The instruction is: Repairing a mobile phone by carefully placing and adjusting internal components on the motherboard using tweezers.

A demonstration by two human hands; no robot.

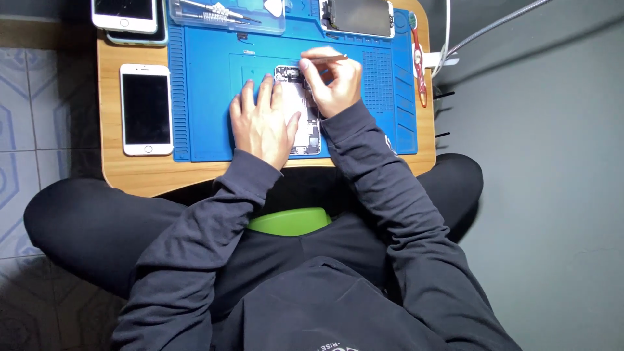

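We judge the step in hand to be fine work inside an opened phone (300, 110), which lies face-down with its innards showing near the middle of the blue work mat (208, 84) on our small wooden desk (130, 175). Our left hand (263, 120) rests flat on the phone's lower left part, fingers spread and gripping nothing, simply pressing the body down onto the mat. Our right hand (331, 81) sits just beside the phone's upper right corner, its grip pinched together on a slim brown-handled tool (325, 58); the tool runs level from the fingers toward the phone's top edge, and its tip seems to meet the phone there, though the point of contact is too small for us to tell. The next move, as we judge it, calls for a steady, light touch at that top edge while the left hand keeps the phone from sliding. Around us lie 1 white phone (146, 109) to the left of the mat, 2 more stacked phones (127, 16) at the far left corner, a clear tool case (224, 16) along the far edge, a detached screen (357, 16) at the far right, and red-handled tweezers (419, 65) at the mat's right edge.
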